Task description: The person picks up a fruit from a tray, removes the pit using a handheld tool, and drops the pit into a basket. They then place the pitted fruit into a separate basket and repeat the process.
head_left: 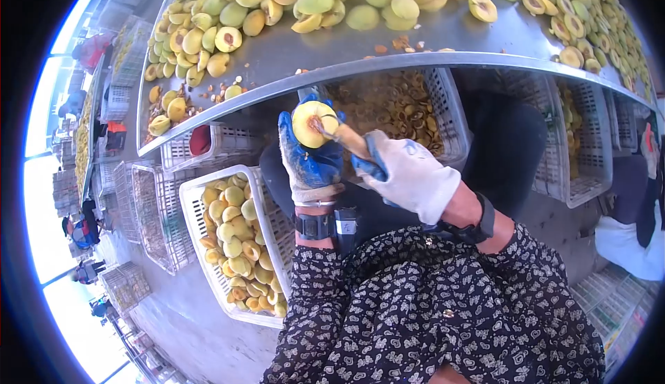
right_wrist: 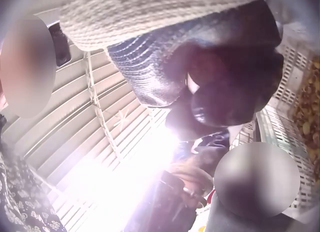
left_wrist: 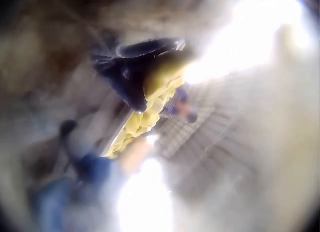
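In the head view, my left hand, in a white glove with a blue coated palm, holds a yellow-green peach half with its cut face up. Reddish-brown flesh and stone show at its centre. My right hand, gloved alike, grips the wooden handle of a pitting tool; its thin curved metal tip is at the stone. Blue-coated fingers lie against the peach in the blurred left wrist view. The right wrist view shows curled dark-coated fingers, with the tool mostly hidden.
A steel table ahead bears heaped peaches and stone scraps. Below the hands stands a crate of brown stones and scraps. A white crate of peach halves is at the left, and more crates stand right.
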Action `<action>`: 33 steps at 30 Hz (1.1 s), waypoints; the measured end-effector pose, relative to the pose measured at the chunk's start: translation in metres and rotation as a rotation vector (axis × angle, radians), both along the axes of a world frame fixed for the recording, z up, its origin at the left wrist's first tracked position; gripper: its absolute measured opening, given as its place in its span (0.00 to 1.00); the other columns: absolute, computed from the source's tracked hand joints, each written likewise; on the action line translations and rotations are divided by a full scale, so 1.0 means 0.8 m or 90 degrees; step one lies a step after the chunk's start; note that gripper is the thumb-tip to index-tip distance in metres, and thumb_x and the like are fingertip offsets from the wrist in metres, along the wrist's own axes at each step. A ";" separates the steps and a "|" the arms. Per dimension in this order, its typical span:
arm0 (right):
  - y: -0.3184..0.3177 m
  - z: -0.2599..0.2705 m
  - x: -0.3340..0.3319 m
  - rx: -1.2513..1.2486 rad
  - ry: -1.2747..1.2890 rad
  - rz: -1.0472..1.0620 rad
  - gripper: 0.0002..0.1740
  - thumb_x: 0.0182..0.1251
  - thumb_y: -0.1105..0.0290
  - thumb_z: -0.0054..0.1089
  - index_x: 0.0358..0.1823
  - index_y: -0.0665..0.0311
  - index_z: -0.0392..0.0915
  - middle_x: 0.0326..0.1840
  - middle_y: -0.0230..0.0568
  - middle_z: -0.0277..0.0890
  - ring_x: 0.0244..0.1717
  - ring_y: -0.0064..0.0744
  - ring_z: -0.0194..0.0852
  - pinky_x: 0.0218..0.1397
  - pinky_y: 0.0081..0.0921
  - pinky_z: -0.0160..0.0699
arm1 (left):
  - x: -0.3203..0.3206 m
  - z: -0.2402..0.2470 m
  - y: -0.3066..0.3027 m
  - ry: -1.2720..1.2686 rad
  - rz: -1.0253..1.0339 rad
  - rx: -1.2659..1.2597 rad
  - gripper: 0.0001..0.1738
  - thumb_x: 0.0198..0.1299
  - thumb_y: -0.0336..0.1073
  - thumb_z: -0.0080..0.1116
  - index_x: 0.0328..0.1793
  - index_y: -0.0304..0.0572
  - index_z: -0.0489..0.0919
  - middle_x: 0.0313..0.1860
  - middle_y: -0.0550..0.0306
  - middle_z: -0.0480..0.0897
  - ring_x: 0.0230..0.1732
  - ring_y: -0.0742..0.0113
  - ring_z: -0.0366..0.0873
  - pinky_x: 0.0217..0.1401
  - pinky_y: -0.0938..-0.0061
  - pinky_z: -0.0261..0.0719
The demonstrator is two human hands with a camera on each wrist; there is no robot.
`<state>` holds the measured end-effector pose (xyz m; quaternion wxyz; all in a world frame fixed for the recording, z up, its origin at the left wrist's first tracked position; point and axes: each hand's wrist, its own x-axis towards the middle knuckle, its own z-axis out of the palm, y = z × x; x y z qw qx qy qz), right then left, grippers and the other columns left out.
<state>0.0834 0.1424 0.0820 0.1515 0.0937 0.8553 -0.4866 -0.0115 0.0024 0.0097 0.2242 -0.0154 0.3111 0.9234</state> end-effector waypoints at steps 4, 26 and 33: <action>-0.009 -0.001 0.001 0.108 0.066 0.055 0.16 0.63 0.63 0.52 0.42 0.70 0.67 0.32 0.57 0.76 0.36 0.56 0.76 0.40 0.45 0.72 | 0.007 0.002 0.002 0.007 0.037 -0.135 0.24 0.70 0.48 0.36 0.56 0.34 0.70 0.48 0.48 0.78 0.46 0.59 0.77 0.51 0.68 0.77; -0.022 -0.043 0.015 -0.013 0.024 0.026 0.15 0.63 0.64 0.53 0.38 0.72 0.68 0.25 0.57 0.76 0.27 0.51 0.78 0.29 0.39 0.75 | 0.022 0.014 0.014 0.023 0.107 -0.396 0.29 0.66 0.55 0.45 0.41 0.30 0.78 0.28 0.52 0.81 0.24 0.67 0.78 0.27 0.77 0.78; -0.008 -0.035 0.014 -0.376 -0.248 -0.010 0.11 0.63 0.63 0.56 0.31 0.62 0.68 0.18 0.29 0.67 0.14 0.17 0.64 0.15 0.18 0.65 | 0.012 -0.009 0.002 0.024 -0.020 -0.429 0.20 0.64 0.48 0.52 0.37 0.35 0.79 0.26 0.53 0.80 0.24 0.67 0.79 0.28 0.76 0.79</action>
